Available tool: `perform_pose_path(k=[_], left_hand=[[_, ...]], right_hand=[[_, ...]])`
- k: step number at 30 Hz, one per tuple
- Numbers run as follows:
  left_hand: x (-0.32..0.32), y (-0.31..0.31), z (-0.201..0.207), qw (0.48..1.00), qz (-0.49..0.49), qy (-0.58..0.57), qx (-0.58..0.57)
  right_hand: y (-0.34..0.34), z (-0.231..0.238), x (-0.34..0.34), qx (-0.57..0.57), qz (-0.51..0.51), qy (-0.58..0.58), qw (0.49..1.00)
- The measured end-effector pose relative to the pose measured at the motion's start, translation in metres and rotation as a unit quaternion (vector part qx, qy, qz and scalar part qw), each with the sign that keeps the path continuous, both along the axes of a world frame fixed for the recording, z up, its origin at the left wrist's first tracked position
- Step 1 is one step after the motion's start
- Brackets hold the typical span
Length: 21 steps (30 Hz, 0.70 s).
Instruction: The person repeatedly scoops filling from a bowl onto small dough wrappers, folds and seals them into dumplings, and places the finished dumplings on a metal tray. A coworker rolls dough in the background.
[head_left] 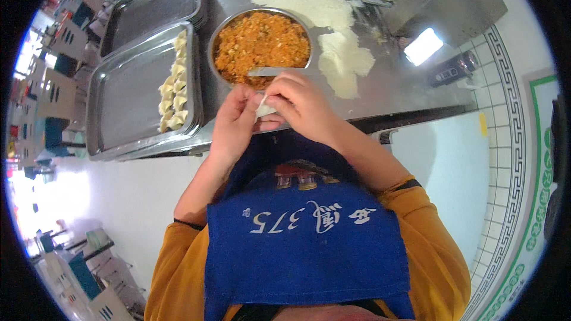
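Both of my hands meet just in front of a round metal bowl (212,53) heaped with orange, crumbly filling (262,41). My left hand (235,116) and my right hand (300,104) pinch a small white dumpling (264,109) between their fingertips. Most of it is hidden by the fingers. A flat metal spatula (270,72) lies across the filling, just beyond my right hand's knuckles; whether that hand also grips it I cannot tell. To the left, folded dumplings (173,92) stand in rows along the right side of a metal tray (128,101).
Pale dough wrappers (345,59) spread over the metal table (392,92) right of the bowl. More stacked trays (151,9) stand at the far left. A lit phone (423,46) and a dark, long object (455,68) lie at right, near a tiled wall (496,125).
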<state>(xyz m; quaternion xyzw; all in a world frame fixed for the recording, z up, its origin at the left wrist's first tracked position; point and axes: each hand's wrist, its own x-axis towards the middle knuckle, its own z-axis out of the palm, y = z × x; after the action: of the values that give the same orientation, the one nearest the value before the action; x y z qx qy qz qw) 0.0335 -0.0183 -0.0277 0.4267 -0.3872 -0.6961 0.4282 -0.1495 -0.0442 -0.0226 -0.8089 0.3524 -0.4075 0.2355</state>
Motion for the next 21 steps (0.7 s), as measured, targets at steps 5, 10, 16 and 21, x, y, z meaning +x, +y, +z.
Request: perform_pose_path(k=[5,10,16,21], left_hand=[[0.01,0.004,-0.004,0.991,-0.037,0.114,-0.064],[0.009,0.001,-0.012,0.98,-0.155,0.098,-0.081],[0.003,-0.003,-0.011,0.991,-0.134,0.017,-0.022],[0.0,-0.006,-0.012,0.995,-0.076,-0.038,-0.056]], right_hand=[[0.006,0.005,-0.004,0.044,0.008,-0.009,0.999],[0.009,0.009,-0.005,0.079,0.008,0.002,0.997],[0.011,0.001,0.001,0.123,-0.03,-0.067,0.99],[0.012,-0.002,0.0,0.398,0.06,-0.33,0.854]])
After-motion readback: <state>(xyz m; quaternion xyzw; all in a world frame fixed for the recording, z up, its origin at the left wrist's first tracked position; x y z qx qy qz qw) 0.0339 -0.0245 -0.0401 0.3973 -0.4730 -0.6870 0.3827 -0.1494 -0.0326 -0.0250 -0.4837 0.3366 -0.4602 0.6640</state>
